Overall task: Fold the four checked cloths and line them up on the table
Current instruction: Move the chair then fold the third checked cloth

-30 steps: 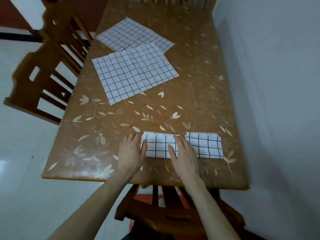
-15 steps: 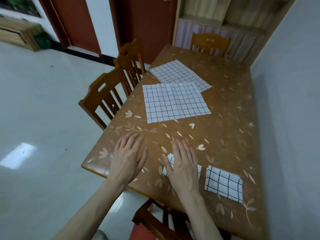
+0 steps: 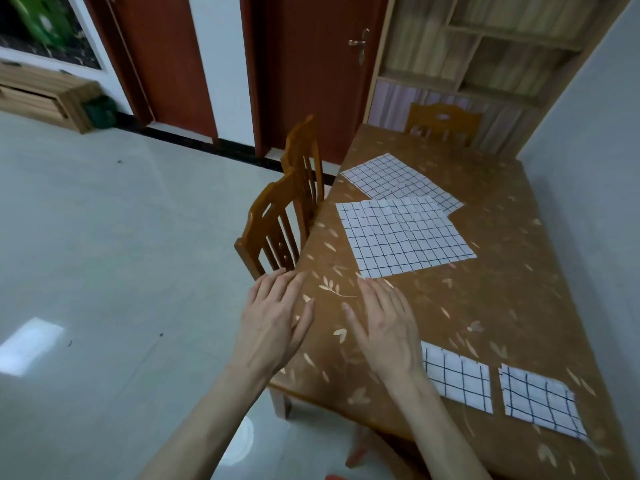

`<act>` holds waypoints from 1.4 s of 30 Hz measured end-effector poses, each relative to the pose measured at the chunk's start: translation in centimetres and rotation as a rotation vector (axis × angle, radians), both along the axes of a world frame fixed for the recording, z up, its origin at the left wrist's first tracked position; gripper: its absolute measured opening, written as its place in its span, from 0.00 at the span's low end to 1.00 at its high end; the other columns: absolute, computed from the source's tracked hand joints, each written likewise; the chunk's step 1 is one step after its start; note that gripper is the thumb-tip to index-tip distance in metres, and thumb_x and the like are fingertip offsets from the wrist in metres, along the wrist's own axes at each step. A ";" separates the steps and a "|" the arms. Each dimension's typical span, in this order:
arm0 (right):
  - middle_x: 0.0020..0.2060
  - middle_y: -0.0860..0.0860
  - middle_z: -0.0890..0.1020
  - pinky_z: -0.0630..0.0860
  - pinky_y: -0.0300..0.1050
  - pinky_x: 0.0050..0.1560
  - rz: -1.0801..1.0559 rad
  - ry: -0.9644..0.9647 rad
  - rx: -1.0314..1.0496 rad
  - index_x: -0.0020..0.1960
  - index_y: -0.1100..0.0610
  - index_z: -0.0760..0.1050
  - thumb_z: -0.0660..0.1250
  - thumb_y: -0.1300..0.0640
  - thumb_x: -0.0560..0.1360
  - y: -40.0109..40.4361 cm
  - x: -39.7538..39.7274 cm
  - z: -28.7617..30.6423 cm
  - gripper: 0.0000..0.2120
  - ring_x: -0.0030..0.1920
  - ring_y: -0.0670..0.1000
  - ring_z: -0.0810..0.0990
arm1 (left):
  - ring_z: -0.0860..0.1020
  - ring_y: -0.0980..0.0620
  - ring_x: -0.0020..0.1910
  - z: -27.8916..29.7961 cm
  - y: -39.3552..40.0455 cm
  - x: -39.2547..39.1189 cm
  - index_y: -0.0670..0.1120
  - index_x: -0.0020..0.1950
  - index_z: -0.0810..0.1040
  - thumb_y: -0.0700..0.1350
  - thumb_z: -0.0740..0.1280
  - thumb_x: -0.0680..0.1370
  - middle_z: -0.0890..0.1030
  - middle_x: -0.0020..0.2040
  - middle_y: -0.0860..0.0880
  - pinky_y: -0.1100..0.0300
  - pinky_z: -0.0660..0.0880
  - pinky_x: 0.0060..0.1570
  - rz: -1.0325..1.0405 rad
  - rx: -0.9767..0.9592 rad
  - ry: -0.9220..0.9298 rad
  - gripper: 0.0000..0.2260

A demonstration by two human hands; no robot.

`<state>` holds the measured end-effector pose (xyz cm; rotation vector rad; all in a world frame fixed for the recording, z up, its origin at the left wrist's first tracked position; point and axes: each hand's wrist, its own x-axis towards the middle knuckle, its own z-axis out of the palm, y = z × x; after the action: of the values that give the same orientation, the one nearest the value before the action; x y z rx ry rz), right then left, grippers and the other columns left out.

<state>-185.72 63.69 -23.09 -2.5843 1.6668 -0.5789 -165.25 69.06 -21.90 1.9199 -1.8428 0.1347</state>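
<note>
Both hands, left (image 3: 273, 323) and right (image 3: 384, 327), hover flat and released over the worktop (image 3: 519, 299); two folded cloths (image 3: 457, 379) at 5 o'clock, unfolded cloths (image 3: 405, 233) at 12.

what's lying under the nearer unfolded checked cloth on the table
The nearer unfolded cloth overlaps a corner of the farther unfolded cloth; otherwise it rests on the table. The covered part of that corner cannot be seen.
</note>
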 end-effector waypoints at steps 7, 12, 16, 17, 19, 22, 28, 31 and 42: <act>0.73 0.52 0.75 0.63 0.55 0.79 -0.009 -0.013 -0.036 0.77 0.54 0.69 0.52 0.37 0.86 0.1 10.4 2.5 0.28 0.77 0.52 0.69 | 0.74 0.45 0.71 1.1 -0.5 10.4 0.46 0.71 0.77 0.58 0.55 0.85 0.80 0.68 0.47 0.46 0.70 0.72 -0.043 -0.012 -0.040 0.23; 0.73 0.52 0.75 0.61 0.54 0.80 -0.018 -0.026 -0.052 0.77 0.55 0.69 0.50 0.37 0.86 -1.3 16.0 3.6 0.29 0.77 0.53 0.68 | 0.72 0.46 0.72 1.8 -2.1 16.1 0.46 0.72 0.76 0.57 0.56 0.85 0.79 0.69 0.47 0.48 0.68 0.72 -0.034 -0.028 -0.056 0.22; 0.73 0.52 0.75 0.60 0.53 0.80 -0.031 -0.025 -0.048 0.77 0.54 0.69 0.49 0.35 0.85 -3.8 20.2 4.1 0.31 0.78 0.53 0.67 | 0.73 0.46 0.71 1.9 -4.6 20.4 0.46 0.71 0.76 0.57 0.57 0.85 0.79 0.68 0.47 0.49 0.69 0.70 -0.009 -0.057 -0.036 0.22; 0.73 0.52 0.75 0.61 0.54 0.80 -0.040 -0.029 -0.049 0.77 0.54 0.69 0.49 0.35 0.85 -4.7 21.2 4.1 0.31 0.78 0.53 0.68 | 0.74 0.46 0.70 1.9 -5.5 21.3 0.45 0.70 0.76 0.57 0.57 0.85 0.79 0.67 0.47 0.49 0.70 0.69 -0.012 -0.067 -0.035 0.21; 0.73 0.52 0.76 0.62 0.56 0.79 -0.062 -0.038 -0.054 0.77 0.54 0.70 0.48 0.34 0.85 -6.6 23.1 4.0 0.31 0.77 0.54 0.68 | 0.74 0.45 0.70 1.9 -7.5 23.2 0.45 0.71 0.76 0.57 0.58 0.85 0.79 0.67 0.47 0.48 0.70 0.69 -0.029 -0.075 -0.041 0.22; 0.73 0.53 0.76 0.64 0.58 0.78 -0.102 -0.043 -0.063 0.77 0.53 0.69 0.48 0.34 0.84 -10.2 25.9 3.6 0.32 0.77 0.55 0.69 | 0.74 0.46 0.70 1.9 -11.6 25.8 0.46 0.73 0.75 0.58 0.56 0.85 0.79 0.69 0.47 0.48 0.70 0.70 -0.053 -0.048 -0.061 0.23; 0.72 0.54 0.77 0.66 0.60 0.77 -0.199 -0.074 -0.030 0.75 0.53 0.71 0.49 0.34 0.84 -18.6 30.9 3.4 0.31 0.76 0.56 0.71 | 0.73 0.47 0.70 2.4 -21.1 31.3 0.46 0.72 0.75 0.57 0.54 0.85 0.79 0.69 0.48 0.49 0.70 0.71 -0.138 0.016 -0.101 0.23; 0.72 0.54 0.77 0.69 0.60 0.75 -0.225 -0.096 -0.034 0.75 0.53 0.72 0.49 0.34 0.84 -22.4 33.2 3.4 0.32 0.75 0.57 0.72 | 0.75 0.45 0.69 2.8 -25.6 33.5 0.45 0.71 0.76 0.57 0.54 0.85 0.80 0.68 0.47 0.46 0.72 0.69 -0.167 0.002 -0.113 0.23; 0.70 0.53 0.78 0.74 0.58 0.70 -0.274 -0.173 -0.122 0.73 0.54 0.75 0.53 0.35 0.83 -34.1 38.4 4.1 0.31 0.72 0.56 0.75 | 0.72 0.47 0.72 4.5 -41.5 38.0 0.48 0.72 0.75 0.57 0.55 0.85 0.78 0.70 0.48 0.49 0.69 0.72 -0.268 -0.012 -0.085 0.21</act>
<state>-147.30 29.62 -18.98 -2.3139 1.9949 -0.9138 -127.25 27.60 -17.35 1.6632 -2.1296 0.1402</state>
